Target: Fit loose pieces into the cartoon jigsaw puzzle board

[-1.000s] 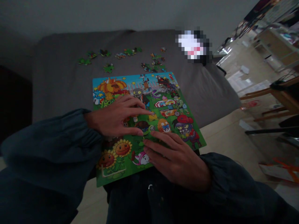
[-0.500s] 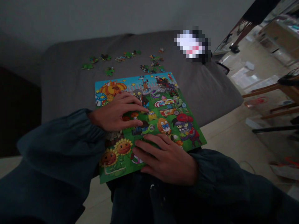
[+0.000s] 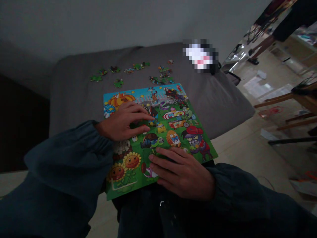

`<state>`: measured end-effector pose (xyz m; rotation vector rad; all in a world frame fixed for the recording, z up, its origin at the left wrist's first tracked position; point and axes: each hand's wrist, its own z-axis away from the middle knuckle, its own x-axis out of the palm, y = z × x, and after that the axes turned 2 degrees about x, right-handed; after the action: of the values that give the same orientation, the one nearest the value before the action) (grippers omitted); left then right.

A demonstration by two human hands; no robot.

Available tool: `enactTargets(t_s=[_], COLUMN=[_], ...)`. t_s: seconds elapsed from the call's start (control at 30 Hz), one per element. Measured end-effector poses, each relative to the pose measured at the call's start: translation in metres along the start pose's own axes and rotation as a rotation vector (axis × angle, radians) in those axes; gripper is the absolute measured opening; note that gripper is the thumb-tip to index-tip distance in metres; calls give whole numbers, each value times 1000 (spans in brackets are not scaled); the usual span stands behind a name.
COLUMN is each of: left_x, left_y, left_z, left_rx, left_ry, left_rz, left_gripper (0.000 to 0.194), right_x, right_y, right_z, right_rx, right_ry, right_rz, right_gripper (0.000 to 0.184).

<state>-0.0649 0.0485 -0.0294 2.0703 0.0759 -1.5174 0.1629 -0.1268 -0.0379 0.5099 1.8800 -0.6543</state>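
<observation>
A colourful cartoon jigsaw board (image 3: 178, 124) lies tilted across my lap and the edge of a grey cushion. My left hand (image 3: 123, 122) rests flat on its upper left part, fingers stretched out towards the middle. Lower down, my right hand (image 3: 180, 172) lies on the board's near edge with its fingers spread and pointing left, covering part of the picture. Neither hand holds a piece. Several loose puzzle pieces (image 3: 135, 68) are scattered on the cushion beyond the board.
The grey cushion (image 3: 74, 92) spans the back, with a blurred white object (image 3: 200, 56) at its far right corner. Wooden chair legs (image 3: 292, 109) and papers stand on the tiled floor at right. Another person's legs (image 3: 262, 49) are at the top right.
Both hands slid slightly over the board. The right hand drew back to the left along the near edge, uncovering the centre. The view drifted a little downward.
</observation>
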Motion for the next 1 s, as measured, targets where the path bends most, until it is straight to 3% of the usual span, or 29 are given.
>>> enactTargets(t_s=[0.17, 0.23, 0.3, 0.4, 0.47, 0.53, 0.63, 0.73, 0.9, 1.0], left_x=[-7, -13, -19, -26, -29, -30, -30, -31, -35, -37], left_y=[-5, -10, -17, -25, -27, -28, -28, -29, -37, -47], left_z=[3, 9, 19, 36, 46, 52, 54, 54, 59, 60], left_rx=[-56, -128, -209, -286, -336, -382, -426, -462, -422, -410], left_ry=[8, 30, 5, -129, -197, -235, -269, -321, -323, -169], left_rz=[-43, -81, -123, -137, -153, -169, -163, -138, -120, -137], left_gripper=[41, 44, 67, 115, 124, 126, 129, 132, 132, 102], right_x=[-3, -21, -46, -87, -104, -108, -90, -55, -7, 0], right_y=[-5, -3, 10, 56, 104, 157, 228, 268, 287, 288], right_z=[1, 0, -2, -12, -29, -54, -100, -136, -147, -144], right_rx=[18, 7, 8, 53, 136, 239, 429, 517, 481, 439], right_ry=[21, 28, 47, 94, 141, 147, 79, 73, 44, 54], right_rz=[-21, -38, -40, -48, -95, -148, -157, -84, -35, -33], right_gripper=[35, 36, 36, 34, 32, 28, 28, 31, 35, 30])
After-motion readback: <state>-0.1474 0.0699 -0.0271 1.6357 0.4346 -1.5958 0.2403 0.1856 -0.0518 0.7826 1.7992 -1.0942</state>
